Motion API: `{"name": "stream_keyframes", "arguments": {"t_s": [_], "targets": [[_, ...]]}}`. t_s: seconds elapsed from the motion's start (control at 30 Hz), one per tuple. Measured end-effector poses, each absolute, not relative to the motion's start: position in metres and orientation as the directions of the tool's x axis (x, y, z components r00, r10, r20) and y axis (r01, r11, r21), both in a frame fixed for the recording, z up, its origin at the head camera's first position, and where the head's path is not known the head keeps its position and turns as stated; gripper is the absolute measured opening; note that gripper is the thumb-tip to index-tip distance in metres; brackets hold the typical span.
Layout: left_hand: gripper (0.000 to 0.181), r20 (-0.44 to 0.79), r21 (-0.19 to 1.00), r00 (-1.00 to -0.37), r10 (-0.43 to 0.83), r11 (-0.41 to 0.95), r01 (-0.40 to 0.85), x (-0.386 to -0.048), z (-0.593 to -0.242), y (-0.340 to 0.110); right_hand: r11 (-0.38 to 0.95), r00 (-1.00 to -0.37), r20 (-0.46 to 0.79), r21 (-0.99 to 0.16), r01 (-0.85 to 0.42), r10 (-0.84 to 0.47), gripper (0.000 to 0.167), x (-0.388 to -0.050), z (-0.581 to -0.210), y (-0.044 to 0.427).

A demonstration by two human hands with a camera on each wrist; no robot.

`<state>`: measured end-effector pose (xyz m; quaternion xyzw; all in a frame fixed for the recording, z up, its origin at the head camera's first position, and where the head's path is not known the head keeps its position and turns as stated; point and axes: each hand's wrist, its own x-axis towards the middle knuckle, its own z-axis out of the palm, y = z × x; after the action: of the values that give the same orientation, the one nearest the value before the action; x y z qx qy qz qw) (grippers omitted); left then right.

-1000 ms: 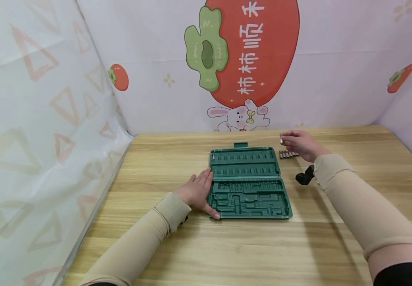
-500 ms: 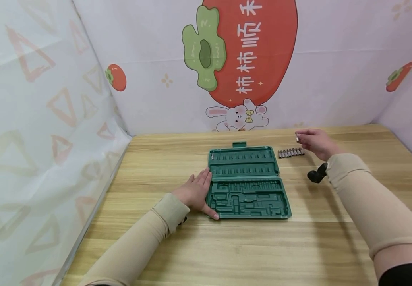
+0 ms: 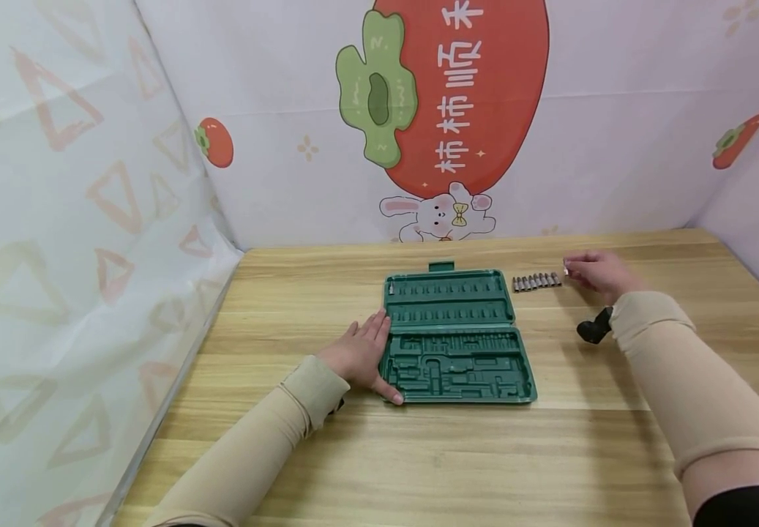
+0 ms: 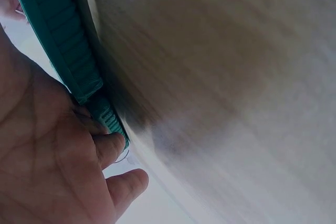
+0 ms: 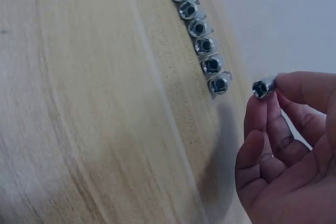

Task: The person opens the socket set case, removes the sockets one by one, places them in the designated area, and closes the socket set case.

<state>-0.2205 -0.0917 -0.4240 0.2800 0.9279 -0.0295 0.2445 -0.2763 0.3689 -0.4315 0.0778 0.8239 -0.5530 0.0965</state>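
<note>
An unfolded green tool case (image 3: 458,366) lies on the table, with one small metal socket (image 3: 391,289) in the far-left slot of its upper half. My left hand (image 3: 361,355) rests along the case's left edge, fingers spread and straight, thumb on the near corner. Between thumb and fingertips, my right hand (image 3: 599,272) pinches another metal socket (image 5: 262,87), its square hole facing the wrist camera. That hand is just beyond the right end of a row of several like sockets (image 3: 537,282), apart from them.
The wooden table (image 3: 458,461) meets a printed cloth backdrop (image 3: 287,190) at its far edge, and a white cloth (image 3: 89,293) hangs on the left. The case's moulded slots face up. The socket row stands close to the case's upper right corner.
My right hand has moved right with its socket, from over the row to past the row's right end, then lowered slightly. The row is uncovered now. My left hand stays on the case.
</note>
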Motion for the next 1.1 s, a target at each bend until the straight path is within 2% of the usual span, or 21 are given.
{"name": "stream_keyframes", "arguments": {"t_s": [0.13, 0.4, 0.8, 1.1], "targets": [[0.143, -0.466, 0.077, -0.725, 0.508, 0.839, 0.538, -0.220, -0.425, -0.090, 0.476, -0.966, -0.254, -0.845, 0.245, 0.047, 0.052, -0.277, -0.435, 0.370], [0.145, -0.470, 0.075, -0.723, 0.505, 0.840, 0.538, -0.220, -0.425, -0.091, 0.520, -0.959, -0.266, -0.807, 0.279, 0.101, 0.047, -0.281, -0.440, 0.366], [0.144, -0.462, 0.069, -0.727, 0.508, 0.838, 0.542, -0.220, -0.425, -0.091, 0.640, -0.961, -0.252, -0.721, 0.265, 0.114, 0.047, -0.280, -0.444, 0.359], [0.144, -0.465, 0.062, -0.728, 0.504, 0.838, 0.541, -0.219, -0.424, -0.091, 0.663, -0.965, -0.240, -0.706, 0.250, 0.108, 0.046, -0.279, -0.444, 0.356]]}}
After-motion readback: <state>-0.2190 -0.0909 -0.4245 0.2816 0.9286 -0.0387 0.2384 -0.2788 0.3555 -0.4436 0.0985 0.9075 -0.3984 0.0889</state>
